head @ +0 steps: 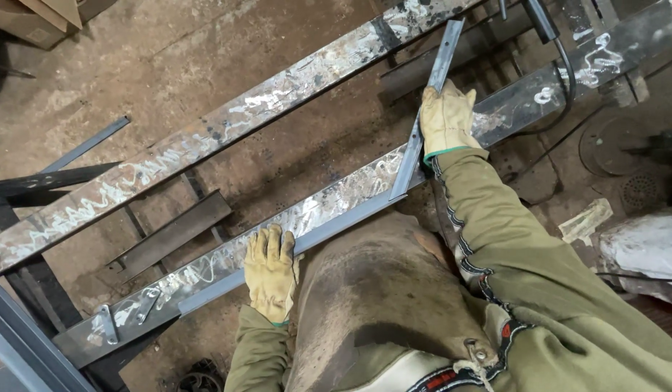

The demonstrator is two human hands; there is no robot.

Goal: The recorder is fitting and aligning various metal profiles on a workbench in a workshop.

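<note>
Both my hands wear yellow leather gloves. My left hand (271,270) lies flat, fingers apart, on a long grey steel strip (336,226) that runs along the near scuffed metal beam (205,272). My right hand (446,120) is closed over a second grey strip (442,62) that slants up and away from the first. The two strips meet in a corner (398,193) over the near beam. A brown leather apron (372,290) covers my front.
A second scuffed metal beam (205,138) runs parallel farther away, with dirt floor (169,51) beyond. Dark steel bars (173,232) lie between and left of the beams. A black cable (568,80) hangs at the upper right. Cardboard (38,18) sits top left.
</note>
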